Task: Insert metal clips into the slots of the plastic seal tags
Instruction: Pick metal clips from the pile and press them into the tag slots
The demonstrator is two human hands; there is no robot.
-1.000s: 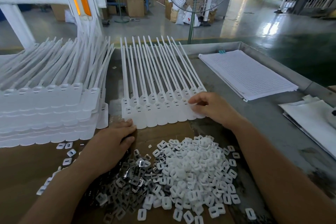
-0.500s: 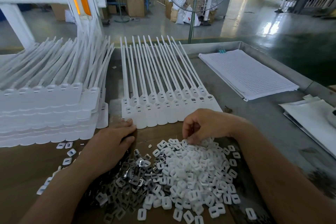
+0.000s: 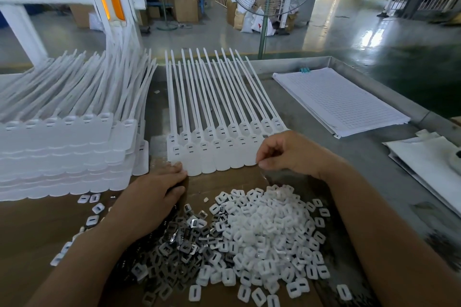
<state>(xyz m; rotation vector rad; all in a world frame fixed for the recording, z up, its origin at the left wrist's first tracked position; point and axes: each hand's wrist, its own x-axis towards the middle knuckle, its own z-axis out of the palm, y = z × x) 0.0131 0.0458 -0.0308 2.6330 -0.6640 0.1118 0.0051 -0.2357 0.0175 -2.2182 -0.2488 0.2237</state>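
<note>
A row of white plastic seal tags (image 3: 224, 154) lies flat in front of me, long tails pointing away, slots near the heads. My left hand (image 3: 149, 197) rests flat on the cardboard, its fingertips touching the row's lower left corner. At the right end of the row my right hand (image 3: 291, 154) hovers with curled fingers, thumb and forefinger pinching a small clip that is mostly hidden. Below my hands spreads a heap of white clip pieces (image 3: 269, 232), with shiny metal clips (image 3: 179, 239) mixed in on its left side.
A tall stack of finished tag sheets (image 3: 62, 157) fills the left. A gridded paper pad (image 3: 336, 99) lies at the back right inside the metal tray rim (image 3: 374, 82). More white sheets (image 3: 429, 164) sit at the far right. Brown cardboard (image 3: 37, 232) covers the near table.
My right hand left the tags, dipped into the white clip heap, then rose back to the right end of the row. My left hand stayed put.
</note>
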